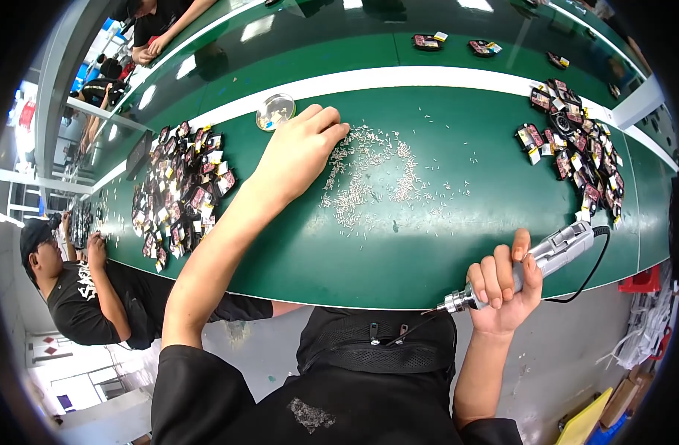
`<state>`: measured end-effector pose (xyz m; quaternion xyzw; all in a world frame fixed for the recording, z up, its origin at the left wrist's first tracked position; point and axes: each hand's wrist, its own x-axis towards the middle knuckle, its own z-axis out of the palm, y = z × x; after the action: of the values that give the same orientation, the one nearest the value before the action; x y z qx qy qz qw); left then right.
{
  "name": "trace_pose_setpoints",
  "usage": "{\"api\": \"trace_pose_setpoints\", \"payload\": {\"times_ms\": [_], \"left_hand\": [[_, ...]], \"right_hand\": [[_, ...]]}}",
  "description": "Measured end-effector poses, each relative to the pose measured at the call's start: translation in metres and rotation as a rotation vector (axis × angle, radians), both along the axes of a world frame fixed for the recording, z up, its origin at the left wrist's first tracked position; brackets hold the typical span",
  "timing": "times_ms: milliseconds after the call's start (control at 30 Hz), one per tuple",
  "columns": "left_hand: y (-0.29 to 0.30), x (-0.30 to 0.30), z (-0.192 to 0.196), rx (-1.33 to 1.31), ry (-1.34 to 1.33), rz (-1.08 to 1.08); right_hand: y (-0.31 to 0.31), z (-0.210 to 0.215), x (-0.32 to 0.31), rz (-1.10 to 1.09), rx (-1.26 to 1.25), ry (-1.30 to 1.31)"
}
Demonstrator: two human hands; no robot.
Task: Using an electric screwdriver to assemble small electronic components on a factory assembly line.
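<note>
My left hand (301, 148) reaches across the green table (280, 252), its fingers curled together at the left edge of a scattered heap of small silvery screws (360, 189). Its fingertips are mostly turned away, so I cannot make out what they pinch, if anything. Above the table's near edge, my right hand (506, 293) is wrapped round a grey electric screwdriver (566, 248). The tool lies tilted, with its chuck and thin bit (428, 311) pointing left toward my waist. A black cable curls from its back end. Just beyond my left wrist stands a round clear dish (275, 111) with small bits in it.
Piles of small black devices with labels lie on the left (180, 193) and right (577, 141). Several more devices (428, 41) sit on the green surface past the white strip (399, 76). A co-worker (87, 289) sits at left; another person's hands (152, 50) show at top left.
</note>
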<state>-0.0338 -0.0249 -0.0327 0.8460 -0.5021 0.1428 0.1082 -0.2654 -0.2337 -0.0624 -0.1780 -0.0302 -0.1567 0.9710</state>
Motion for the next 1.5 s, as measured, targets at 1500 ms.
{"api": "trace_pose_setpoints", "payload": {"times_ms": [1500], "left_hand": [[-0.005,-0.193,-0.018,-1.078,1.621,-0.096]], "right_hand": [[0.045,0.055,0.005,-0.275,-0.144,-0.017]]}}
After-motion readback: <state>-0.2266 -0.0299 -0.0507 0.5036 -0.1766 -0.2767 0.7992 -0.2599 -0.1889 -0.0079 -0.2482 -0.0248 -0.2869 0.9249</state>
